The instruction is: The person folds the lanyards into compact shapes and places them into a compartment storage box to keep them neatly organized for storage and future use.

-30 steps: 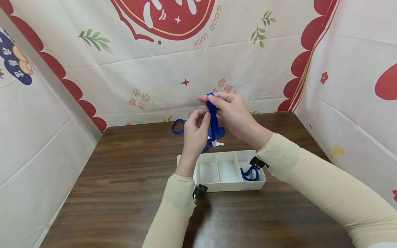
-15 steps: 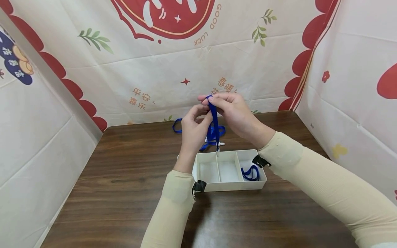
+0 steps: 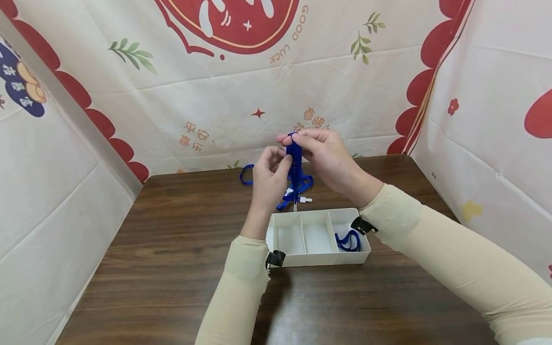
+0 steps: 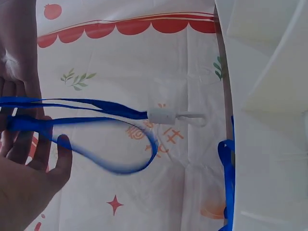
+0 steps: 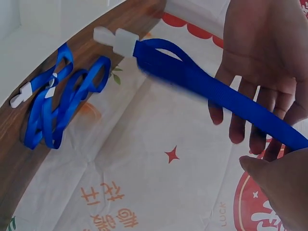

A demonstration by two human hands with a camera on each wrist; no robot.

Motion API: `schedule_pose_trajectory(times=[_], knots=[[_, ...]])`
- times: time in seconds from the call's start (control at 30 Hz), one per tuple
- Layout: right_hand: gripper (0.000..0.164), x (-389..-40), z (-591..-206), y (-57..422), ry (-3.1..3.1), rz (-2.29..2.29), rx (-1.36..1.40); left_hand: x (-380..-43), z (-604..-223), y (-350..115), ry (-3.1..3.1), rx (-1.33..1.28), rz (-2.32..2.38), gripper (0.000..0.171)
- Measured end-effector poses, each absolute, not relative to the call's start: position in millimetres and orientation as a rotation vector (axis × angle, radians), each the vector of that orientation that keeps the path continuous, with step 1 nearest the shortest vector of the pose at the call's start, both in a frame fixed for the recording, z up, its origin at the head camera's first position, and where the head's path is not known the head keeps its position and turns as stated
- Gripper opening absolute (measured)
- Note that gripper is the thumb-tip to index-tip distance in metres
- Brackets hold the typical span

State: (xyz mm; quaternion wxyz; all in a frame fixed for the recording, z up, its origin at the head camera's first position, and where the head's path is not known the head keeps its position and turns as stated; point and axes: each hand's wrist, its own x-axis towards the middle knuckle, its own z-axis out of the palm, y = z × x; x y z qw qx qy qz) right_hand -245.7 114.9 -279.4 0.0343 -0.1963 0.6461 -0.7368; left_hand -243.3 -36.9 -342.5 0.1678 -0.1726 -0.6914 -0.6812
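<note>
- While the right hand point(image 3: 329, 152) pinches the lanyard point(image 3: 295, 167) at its top, the left hand point(image 3: 270, 176) pinches it lower.
- Lanyard: suspended above the table point(image 3: 172, 239), clip point(image 4: 161, 116) down.
- Backdrop point(image 3: 172, 96): printed "GOOD LUCK".

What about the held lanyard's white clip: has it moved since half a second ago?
Yes, slightly left in the head view: the white clip, then in line with the middle divider of the tray, now shows left of it.

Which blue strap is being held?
The hanging strap in the right hand and left hand, white clip lowest; the strap pile lies on the table behind the tray, the looped strap in its rightmost compartment.
</note>
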Motion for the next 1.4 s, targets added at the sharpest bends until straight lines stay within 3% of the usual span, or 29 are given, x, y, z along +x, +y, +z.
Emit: schedule_pose_trajectory(times=[0.2,0.4,0.9,1.4], knots=[[0.029,-244.9,-278.8,112.5,1.989,-2.285,-0.561,-245.2,-345.6,-37.1,-1.91,-0.501,-2.131,0.002],[0.028,-243.3,-278.1,111.1,1.991,-2.286,-0.538,-244.7,-349.8,-36.9,-1.926,-0.499,-2.152,0.013],[0.028,-244.2,-277.0,113.3,1.991,-2.298,-0.5,-243.3,-355.5,-37.0,-1.817,-0.527,-2.257,0.006],[0.028,-242.4,-274.0,113.8,2.0,-2.297,-0.52,-246.9,-365.3,-40.8,-2.087,-0.442,-2.126,0.022]])
